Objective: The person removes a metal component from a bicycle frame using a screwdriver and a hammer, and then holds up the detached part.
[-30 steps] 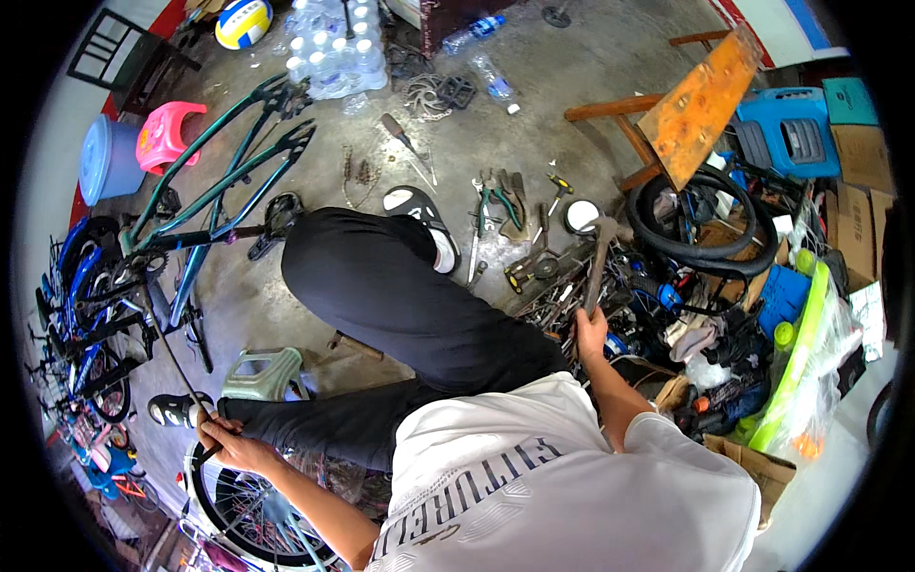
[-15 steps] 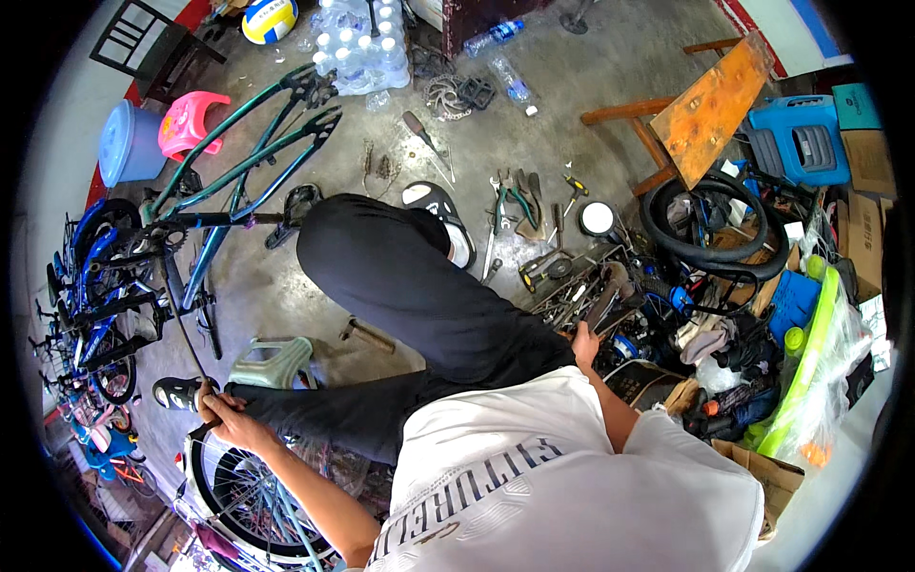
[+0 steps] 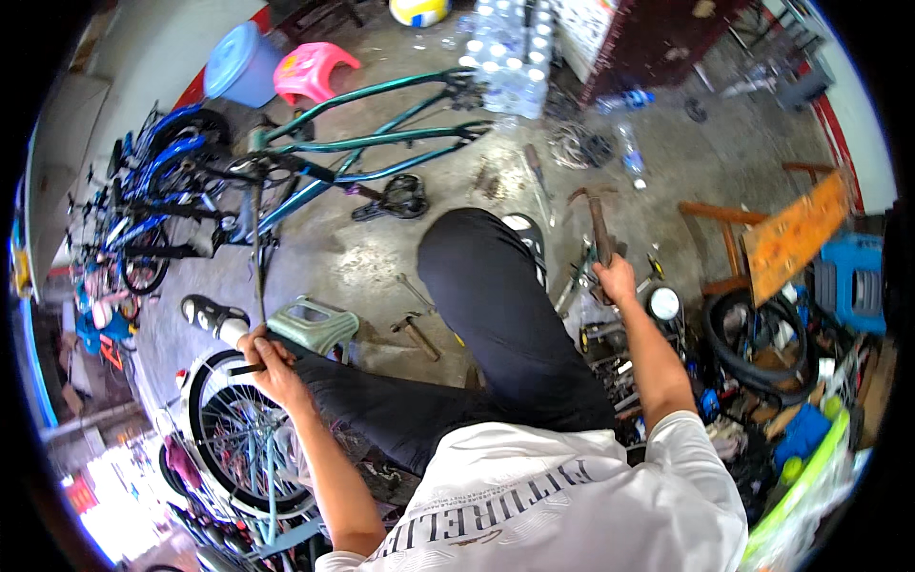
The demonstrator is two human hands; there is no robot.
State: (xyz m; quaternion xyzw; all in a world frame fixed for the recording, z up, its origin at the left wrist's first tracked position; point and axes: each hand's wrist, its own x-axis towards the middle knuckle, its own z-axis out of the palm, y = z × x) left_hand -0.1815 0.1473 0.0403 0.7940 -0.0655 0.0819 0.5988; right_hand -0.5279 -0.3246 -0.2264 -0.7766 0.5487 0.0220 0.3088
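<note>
My right hand (image 3: 616, 278) is closed round the handle of a hammer (image 3: 599, 225), lifted above the tools on the floor with its head pointing away from me. Low on the left, my left hand (image 3: 273, 364) grips a long thin metal bar (image 3: 258, 257). The bar runs up to the crank area of a teal and blue bicycle frame (image 3: 334, 145); whether its tip touches there I cannot tell. A short black end (image 3: 245, 369) sticks out beside my left fingers. The frame's rear forks point right, and a black saddle (image 3: 405, 195) lies under it.
Beside my left leg are a pale green stool (image 3: 319, 329) and another hammer (image 3: 416, 338). A bicycle wheel (image 3: 229, 429) stands at lower left. Tires (image 3: 753, 348) and piled parts crowd the right, near a wooden stool (image 3: 801, 238). Bottled water packs (image 3: 510, 57) stand at the back.
My right hand has risen from the tool pile and swung forward, the hammer now plainly in it. My left hand keeps its hold on the bar. The whole view has turned.
</note>
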